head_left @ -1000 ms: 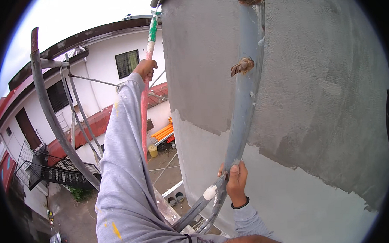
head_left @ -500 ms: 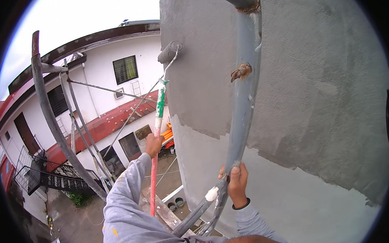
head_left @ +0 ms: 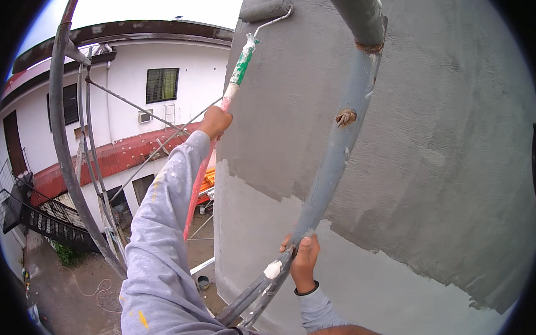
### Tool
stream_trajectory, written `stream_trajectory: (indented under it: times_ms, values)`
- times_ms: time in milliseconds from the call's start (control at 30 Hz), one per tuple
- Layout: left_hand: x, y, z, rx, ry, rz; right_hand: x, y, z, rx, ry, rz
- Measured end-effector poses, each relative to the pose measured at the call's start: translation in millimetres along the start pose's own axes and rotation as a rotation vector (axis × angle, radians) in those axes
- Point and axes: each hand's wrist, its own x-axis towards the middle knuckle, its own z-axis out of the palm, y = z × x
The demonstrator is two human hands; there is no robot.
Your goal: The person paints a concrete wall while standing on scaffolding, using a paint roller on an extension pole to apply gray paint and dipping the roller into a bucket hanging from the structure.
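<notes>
Reaching up along the corner of a tall rendered wall (head_left: 432, 132), the left hand (head_left: 215, 122) was wrapped tight around the long red-and-green pole of a paint roller (head_left: 238, 69), fingers closed fully about the shaft. The pole ran up and to the right from that fist, its lower red length passing down behind the grey, paint-flecked sleeve (head_left: 164, 230) of the left arm. At its top a bent wire frame carried the grey, paint-soaked roller sleeve (head_left: 266, 10), which lay against the wall near the upper edge of the view, on the darker grey coat.

Lower down, the right hand (head_left: 304, 263) was clamped around a grey-painted steel scaffold tube (head_left: 338, 147), fingers curled over it and the thumb pointing up; a dark band sat at the wrist. That tube rose in a curve in front of the wall to a rusty joint beneath a thicker tube, and a rusted coupling (head_left: 345, 117) stuck out from it partway up. A dab of white paint (head_left: 273, 269) marked the tube just beside the right hand.

On the wall, dark fresh grey covered the upper part, and paler, unpainted render showed below a ragged edge. To the left stood another bent scaffold pole (head_left: 59, 133) with thin braces, and well beyond it a white building with a red roof (head_left: 111, 161), a black metal staircase (head_left: 27, 214) and a yard far below.
</notes>
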Motion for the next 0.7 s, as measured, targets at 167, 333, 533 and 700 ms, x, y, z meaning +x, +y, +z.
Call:
stream_trajectory:
  times_ms: [167, 333, 533, 700]
  values:
    - [44.0, 91.1, -41.3, -0.232, -0.036, 0.020, 1.3, -3.1, -2.2, -0.009, -0.038, -0.012]
    - [74.5, 143.5, -59.0, -0.225, -0.022, -0.017, 1.5, -3.2, -2.2, -0.002, -0.043, -0.016]
    - [27.3, 77.7, -26.3, -0.294, -0.049, 0.004, -0.1, -2.6, -1.5, -0.001, -0.034, -0.013]
    - [-10.0, 56.5, -21.7, -0.072, 0.143, 0.094, 2.3, -4.7, 2.8, -0.007, -0.005, -0.026]
